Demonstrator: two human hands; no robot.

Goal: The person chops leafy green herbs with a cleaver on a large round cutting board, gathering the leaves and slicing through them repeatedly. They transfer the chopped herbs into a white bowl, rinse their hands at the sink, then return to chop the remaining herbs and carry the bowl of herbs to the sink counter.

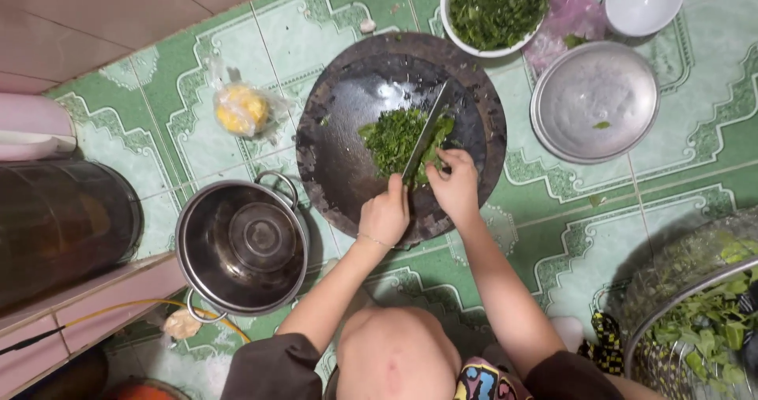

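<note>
The left hand [384, 217] is closed round the handle of a broad steel knife [425, 135]; the right hand [455, 185] presses, seemingly fingers curled, on soft, light chopped greens [392, 135] heaped mid-way on the round dark wooden board [335, 163].

Chopping board [347, 171]: dark wood, wet sheen, worn rim. Knife [426, 131]: bright metal blade. Pot [241, 246] at 8 o'clock: polished steel. Plate [594, 104] at 3 o'clock: dull brushed metal. Floor tiles [679, 171]: glazed, glossy.
</note>
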